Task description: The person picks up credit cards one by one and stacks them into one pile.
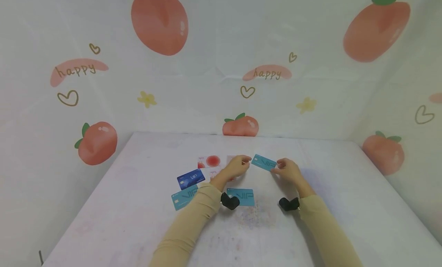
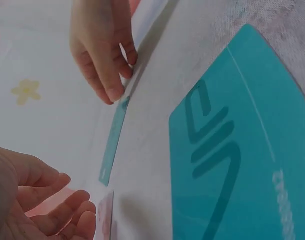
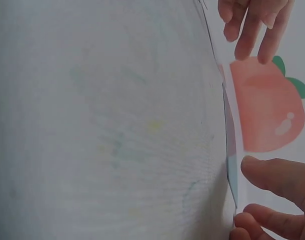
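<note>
A teal VIP card [image 1: 264, 162] lies toward the back, tilted with its right end nearer me. My right hand [image 1: 289, 171] pinches that right end, thumb over the lower edge and fingers at the corner. In the left wrist view, the right hand's fingertips [image 2: 115, 95] meet the end of the card. My left hand [image 1: 236, 166] hovers just left of the card with loosely bent fingers and holds nothing. Beneath its forearm lies a second teal VIP card [image 1: 245, 197], partly covered by the black wrist camera.
Left of the left arm are a blue VIP card [image 1: 191, 178] and another teal card [image 1: 184, 197], partly behind the sleeve. Pink-and-white fruit cards [image 1: 208, 162] lie farther back, some partly hidden by the left hand. A fruit-print curtain [image 1: 214, 67] hangs behind the white table [image 1: 114, 221].
</note>
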`<state>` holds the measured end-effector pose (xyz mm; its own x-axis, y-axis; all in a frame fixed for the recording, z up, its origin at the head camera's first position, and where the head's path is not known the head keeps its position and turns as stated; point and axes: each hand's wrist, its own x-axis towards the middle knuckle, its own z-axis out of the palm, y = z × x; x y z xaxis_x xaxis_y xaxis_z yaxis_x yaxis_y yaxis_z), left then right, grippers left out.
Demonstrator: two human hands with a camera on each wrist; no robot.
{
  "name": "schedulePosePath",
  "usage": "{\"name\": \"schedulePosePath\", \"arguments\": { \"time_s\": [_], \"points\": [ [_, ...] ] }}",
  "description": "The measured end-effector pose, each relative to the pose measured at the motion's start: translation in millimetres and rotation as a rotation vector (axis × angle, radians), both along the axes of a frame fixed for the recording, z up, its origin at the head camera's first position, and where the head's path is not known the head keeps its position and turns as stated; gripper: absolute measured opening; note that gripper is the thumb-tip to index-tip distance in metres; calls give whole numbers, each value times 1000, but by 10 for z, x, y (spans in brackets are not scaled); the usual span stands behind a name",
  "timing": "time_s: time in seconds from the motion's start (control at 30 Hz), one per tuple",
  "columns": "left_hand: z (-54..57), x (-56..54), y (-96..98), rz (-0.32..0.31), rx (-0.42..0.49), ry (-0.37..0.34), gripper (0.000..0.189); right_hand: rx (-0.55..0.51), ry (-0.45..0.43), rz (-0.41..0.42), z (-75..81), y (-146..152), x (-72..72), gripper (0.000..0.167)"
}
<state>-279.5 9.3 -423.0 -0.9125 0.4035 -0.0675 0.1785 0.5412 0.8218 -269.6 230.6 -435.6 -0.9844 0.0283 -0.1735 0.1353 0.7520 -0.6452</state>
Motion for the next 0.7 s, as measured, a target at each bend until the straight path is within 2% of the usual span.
{"name": "schedulePosePath", "arguments": {
  "time_s": [0.2, 0.43, 0.7],
  "points": [
    [-37, 11, 117, -1, 14, -13, 37, -14, -30, -22, 1, -15, -41, 51],
    [-85, 11, 182, 54, -10, -56, 36, -17, -24, -30, -26, -27, -53, 52],
    [-112, -7, 200, 62, 26, -84, 35, -1, 6, -24, -36, -30, -57, 53]
  ]
}}
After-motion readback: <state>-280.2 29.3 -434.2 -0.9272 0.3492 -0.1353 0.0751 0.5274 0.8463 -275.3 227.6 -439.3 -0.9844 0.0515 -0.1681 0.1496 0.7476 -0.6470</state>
